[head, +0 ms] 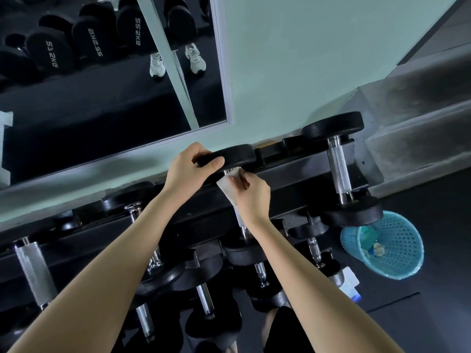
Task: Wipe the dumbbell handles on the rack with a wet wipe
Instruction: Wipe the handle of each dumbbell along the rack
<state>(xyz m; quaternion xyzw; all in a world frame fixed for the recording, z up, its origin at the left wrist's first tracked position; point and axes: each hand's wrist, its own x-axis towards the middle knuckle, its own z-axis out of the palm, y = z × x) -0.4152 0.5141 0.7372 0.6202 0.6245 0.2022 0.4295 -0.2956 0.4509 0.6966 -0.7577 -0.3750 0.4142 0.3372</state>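
A black dumbbell rack (293, 171) runs across the middle with several dumbbells on it. My left hand (188, 166) grips the far black head (234, 155) of the middle dumbbell on the top tier. My right hand (252, 197) holds a white wet wipe (228, 186) wrapped around that dumbbell's knurled steel handle (239, 216), near its far end. My right hand and the wipe hide most of the handle. To the right lies another dumbbell with a bare knurled handle (340, 169). At the left is a third knurled handle (35, 271).
A mirror (102, 85) on the pale green wall reflects more dumbbells and shoes. A blue mesh waste basket (397, 245) with rubbish stands on the dark floor at the right. A white wipe packet (353, 282) lies near it. Lower tiers hold smaller dumbbells (204, 296).
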